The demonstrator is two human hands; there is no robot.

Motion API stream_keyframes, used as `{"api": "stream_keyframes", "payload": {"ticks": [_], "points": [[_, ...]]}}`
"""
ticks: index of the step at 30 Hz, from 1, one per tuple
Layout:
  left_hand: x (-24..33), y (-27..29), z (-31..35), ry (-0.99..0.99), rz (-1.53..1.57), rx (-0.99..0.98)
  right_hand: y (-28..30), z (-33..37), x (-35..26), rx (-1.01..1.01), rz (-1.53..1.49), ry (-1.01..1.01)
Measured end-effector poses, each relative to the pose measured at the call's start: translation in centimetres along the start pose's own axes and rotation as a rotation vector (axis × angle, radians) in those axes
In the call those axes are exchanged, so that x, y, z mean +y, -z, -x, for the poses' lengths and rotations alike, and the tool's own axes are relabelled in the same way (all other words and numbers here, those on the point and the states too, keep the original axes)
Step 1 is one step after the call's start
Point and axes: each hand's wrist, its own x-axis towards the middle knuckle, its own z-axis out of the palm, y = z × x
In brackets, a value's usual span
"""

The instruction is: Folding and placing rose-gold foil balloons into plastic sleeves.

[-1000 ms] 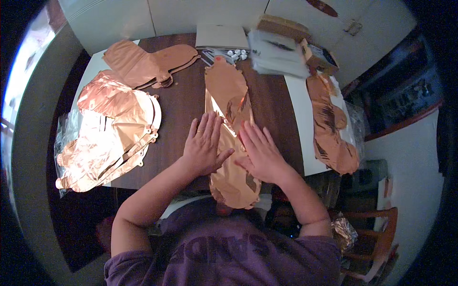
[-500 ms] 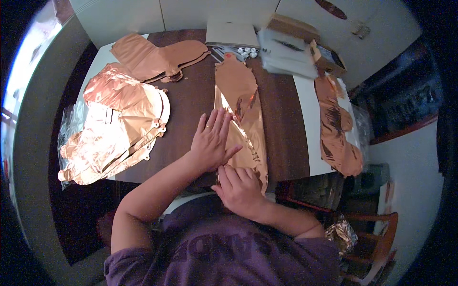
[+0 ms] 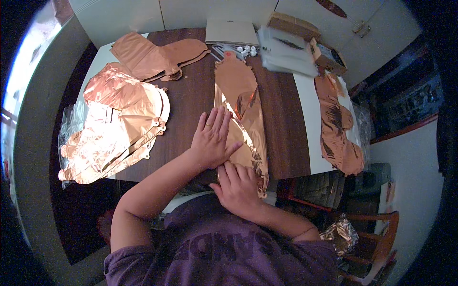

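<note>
A flat, rose-gold foil balloon (image 3: 235, 78), folded lengthwise, lies on the dark brown table from the middle back to the near edge. My left hand (image 3: 212, 140) rests on its left side, palm down, with fingers straight and a ring on one of them. Just nearer to me, my right hand (image 3: 237, 186) lies over the balloon's near end, fingers slightly bent and thumb apart. Its fingertips touch the foil below my left hand and hide part of it. Crinkles run down the balloon's right near edge.
A shiny pile of flat foil balloons (image 3: 102, 128) covers the table's left side, with more matte ones (image 3: 157, 55) behind. Another foil balloon (image 3: 334, 128) hangs over the right edge. At the back are clear plastic bags (image 3: 286, 52), small white pieces (image 3: 246, 50) and a cardboard box (image 3: 327, 55).
My right hand has shifted slightly away from me and to the left on the foil. The balloon's crinkled near edge shows more beside it. My left hand stays in place.
</note>
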Motion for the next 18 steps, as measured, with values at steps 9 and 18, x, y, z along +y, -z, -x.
{"api": "stream_keyframes", "payload": {"ticks": [9,18], "points": [[-0.1,-0.1,-0.4,-0.021,-0.008,0.049,-0.7,0.9,-0.6,-0.073,0.127,0.039],[-3.9,-0.7,-6.1,0.039,-0.102,-0.005,0.7,0.1,-0.3,-0.121,0.156,0.084]]}}
